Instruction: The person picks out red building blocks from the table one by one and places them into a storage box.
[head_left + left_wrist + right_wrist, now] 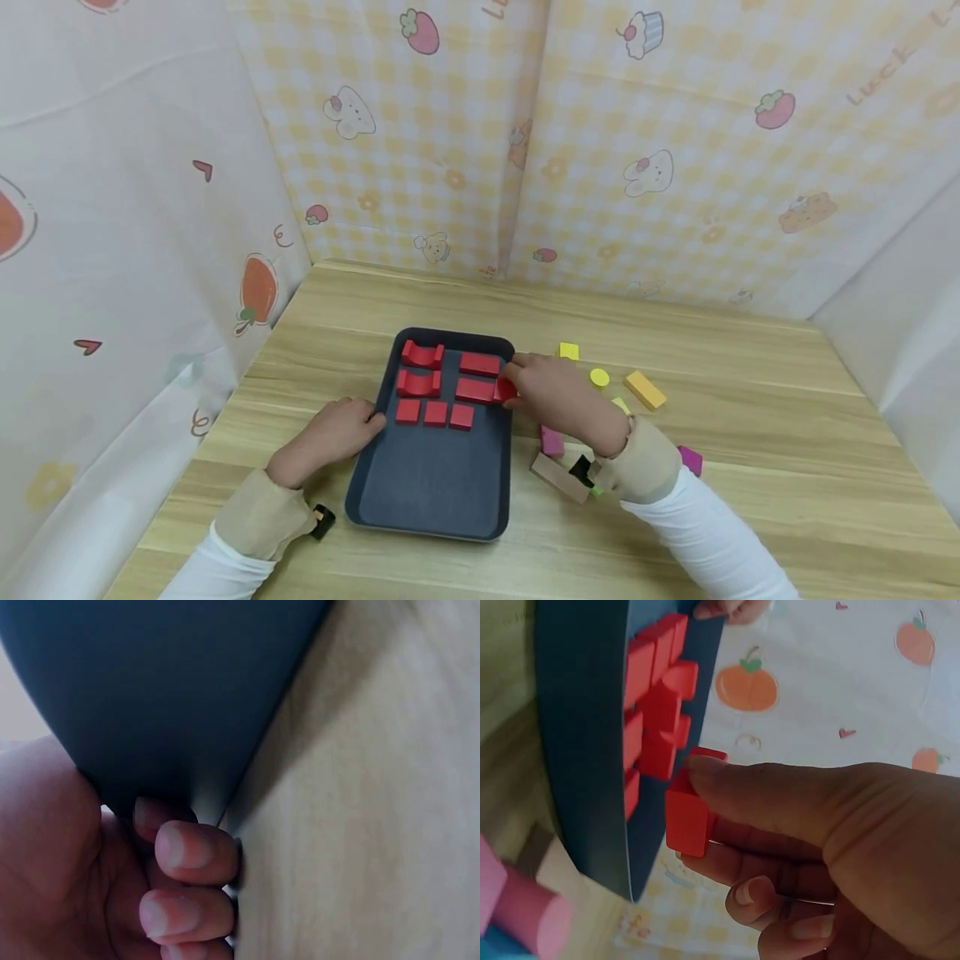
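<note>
A dark blue-grey tray [435, 479] lies on the wooden table. My left hand [333, 433] grips its left wall; in the left wrist view the curled fingers [191, 851] lie low against the tray's outer side. Over the right rim, my right hand [564, 396] pinches a red block [687, 821] between thumb and fingers. Inside the tray sit two red arch-shaped blocks [420, 383], one behind the other. To their right lie two red rectangular blocks [480, 363], the nearer partly hidden by the held block. Three red square blocks [436, 414] form a row in front.
Right of the tray, loose blocks lie scattered: an orange block [645, 390], a yellow round piece [599, 378], a yellow block [568, 351], a magenta block [691, 460], a pink block [552, 441] and a brown wooden block [559, 478]. My right forearm hides part of this group. A patterned curtain [420, 167] stands behind the table.
</note>
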`<act>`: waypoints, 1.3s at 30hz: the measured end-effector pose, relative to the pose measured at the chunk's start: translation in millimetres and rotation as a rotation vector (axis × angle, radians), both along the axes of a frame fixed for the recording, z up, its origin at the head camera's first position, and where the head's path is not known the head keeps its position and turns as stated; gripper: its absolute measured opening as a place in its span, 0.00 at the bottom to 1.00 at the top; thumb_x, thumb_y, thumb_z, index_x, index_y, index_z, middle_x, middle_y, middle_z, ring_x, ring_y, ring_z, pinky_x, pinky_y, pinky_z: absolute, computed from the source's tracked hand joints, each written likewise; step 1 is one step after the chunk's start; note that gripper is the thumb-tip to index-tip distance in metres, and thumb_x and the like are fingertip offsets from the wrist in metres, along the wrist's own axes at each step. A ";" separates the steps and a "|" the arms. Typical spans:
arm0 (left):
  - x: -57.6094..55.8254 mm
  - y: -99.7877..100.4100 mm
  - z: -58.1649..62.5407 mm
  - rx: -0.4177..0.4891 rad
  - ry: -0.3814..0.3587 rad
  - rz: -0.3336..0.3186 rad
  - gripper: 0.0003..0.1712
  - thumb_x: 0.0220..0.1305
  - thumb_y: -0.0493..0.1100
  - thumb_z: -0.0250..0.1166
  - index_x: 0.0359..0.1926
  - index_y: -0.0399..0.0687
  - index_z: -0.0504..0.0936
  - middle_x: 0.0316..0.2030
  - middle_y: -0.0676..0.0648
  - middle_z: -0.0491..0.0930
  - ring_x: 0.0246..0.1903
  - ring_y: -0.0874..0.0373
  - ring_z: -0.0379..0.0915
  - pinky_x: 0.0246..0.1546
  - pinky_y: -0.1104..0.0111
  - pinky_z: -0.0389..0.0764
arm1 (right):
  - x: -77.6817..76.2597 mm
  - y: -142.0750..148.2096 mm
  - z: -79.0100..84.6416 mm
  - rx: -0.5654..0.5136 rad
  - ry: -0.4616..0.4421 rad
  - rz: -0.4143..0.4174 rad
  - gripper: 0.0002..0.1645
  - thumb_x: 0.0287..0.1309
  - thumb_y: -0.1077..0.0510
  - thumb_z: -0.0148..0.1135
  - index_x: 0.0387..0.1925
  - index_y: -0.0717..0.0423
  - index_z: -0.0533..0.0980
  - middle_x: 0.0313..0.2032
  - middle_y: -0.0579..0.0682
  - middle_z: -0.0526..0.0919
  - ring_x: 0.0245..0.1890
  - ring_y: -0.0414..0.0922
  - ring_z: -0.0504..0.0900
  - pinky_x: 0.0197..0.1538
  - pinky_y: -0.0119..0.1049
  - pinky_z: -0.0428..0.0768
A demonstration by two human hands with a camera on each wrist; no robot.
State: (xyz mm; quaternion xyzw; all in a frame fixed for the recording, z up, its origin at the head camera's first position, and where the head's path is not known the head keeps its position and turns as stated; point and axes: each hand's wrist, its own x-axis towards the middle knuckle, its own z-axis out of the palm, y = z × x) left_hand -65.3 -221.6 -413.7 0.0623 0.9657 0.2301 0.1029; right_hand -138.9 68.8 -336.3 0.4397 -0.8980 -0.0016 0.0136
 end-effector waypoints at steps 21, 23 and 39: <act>-0.8 -0.4 -1.7 0.006 0.020 -0.002 0.22 0.63 0.42 0.48 0.10 0.51 0.64 0.10 0.53 0.61 0.11 0.60 0.57 0.15 0.68 0.60 | 10.7 -17.3 -30.4 0.107 -0.023 0.068 0.18 0.50 0.44 0.64 0.36 0.51 0.79 0.29 0.45 0.77 0.22 0.37 0.71 0.24 0.31 0.73; -0.5 -0.1 -1.2 0.007 0.025 -0.003 0.22 0.63 0.42 0.48 0.10 0.51 0.63 0.10 0.53 0.61 0.11 0.60 0.57 0.15 0.68 0.59 | 10.8 -17.5 -32.9 0.112 -0.022 0.063 0.18 0.50 0.43 0.64 0.36 0.51 0.79 0.28 0.45 0.77 0.21 0.37 0.70 0.23 0.31 0.72; -0.6 -0.1 -0.6 0.014 0.007 0.003 0.22 0.63 0.42 0.48 0.10 0.51 0.63 0.10 0.53 0.61 0.11 0.60 0.56 0.15 0.68 0.59 | 12.2 -18.4 -41.2 0.101 -0.021 0.044 0.16 0.48 0.44 0.66 0.32 0.51 0.78 0.27 0.46 0.78 0.20 0.40 0.73 0.20 0.33 0.71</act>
